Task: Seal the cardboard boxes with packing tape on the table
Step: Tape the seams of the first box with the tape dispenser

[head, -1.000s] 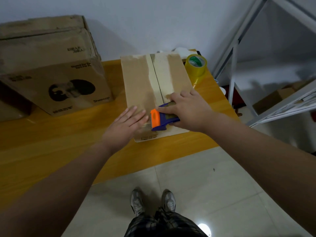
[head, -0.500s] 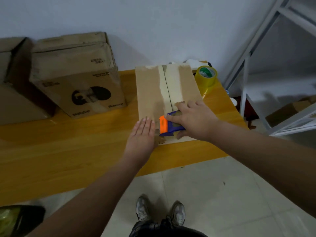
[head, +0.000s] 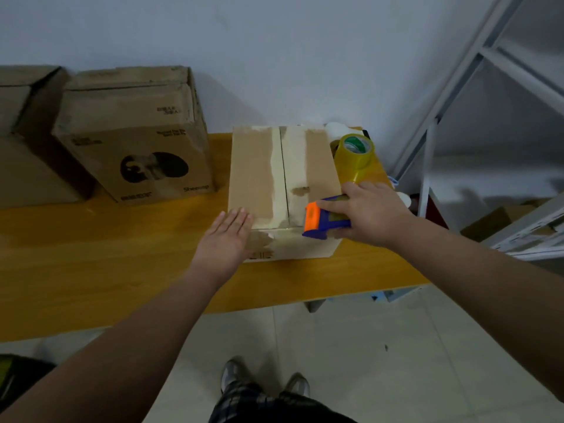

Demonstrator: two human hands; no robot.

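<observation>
A closed cardboard box (head: 254,166) lies on the wooden table (head: 106,254), its two top flaps meeting at a centre seam with pale strips along it. My left hand (head: 227,239) lies flat with straight fingers on the box's near left corner. My right hand (head: 370,213) grips a blue and orange tape dispenser (head: 320,219) at the box's near right edge, right of the seam. A yellow tape roll (head: 355,154) stands just right of the box.
A larger printed cardboard box (head: 131,138) stands at the back left, with another box (head: 18,141) beside it at the frame's edge. A white metal shelf frame (head: 457,117) rises to the right of the table. My feet are on the tiled floor below.
My right hand has carried the dispenser rightward, off the seam to the box's near right edge. My left hand slid from the box top to its near left corner. The view shifted.
</observation>
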